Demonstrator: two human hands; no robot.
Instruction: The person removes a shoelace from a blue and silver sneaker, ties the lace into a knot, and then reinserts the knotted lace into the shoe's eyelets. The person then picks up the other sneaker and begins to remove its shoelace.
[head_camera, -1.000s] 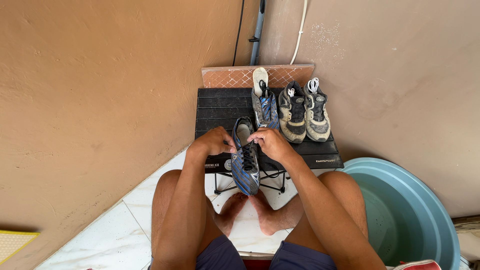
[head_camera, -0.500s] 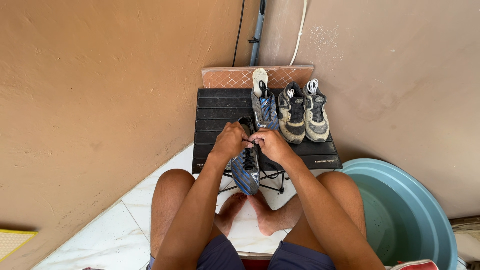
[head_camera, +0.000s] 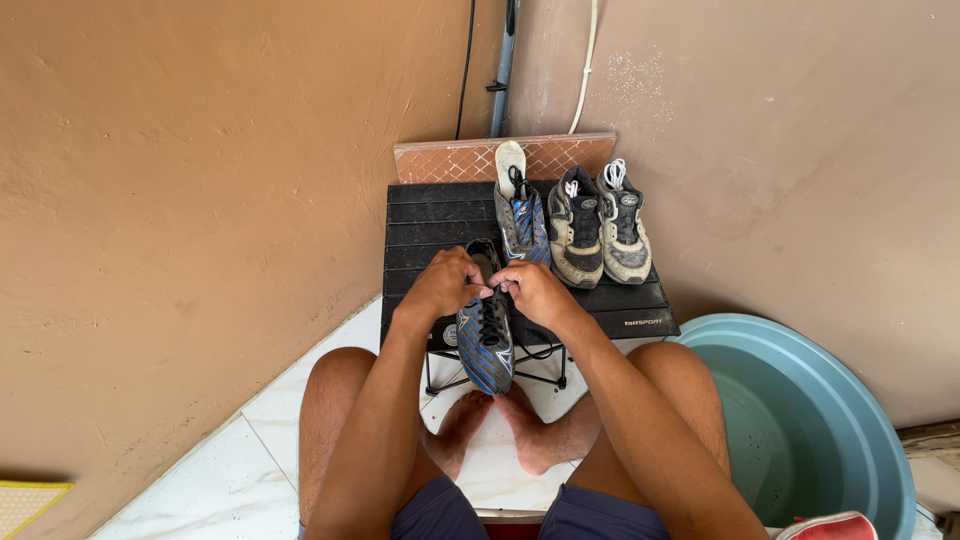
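Tan plaster walls meet in a corner behind a small black folding table (head_camera: 430, 215). On its front edge lies a blue and black shoe (head_camera: 485, 335), toe hanging over toward the person. Both hands meet over its laces: the left hand (head_camera: 445, 283), which a second ago gripped the table's front edge, has come up, and the right hand (head_camera: 537, 290) stays put; each pinches lace. Behind stand a matching blue shoe (head_camera: 520, 215) and a grey pair (head_camera: 598, 225). A teal basin (head_camera: 800, 420) sits to the right.
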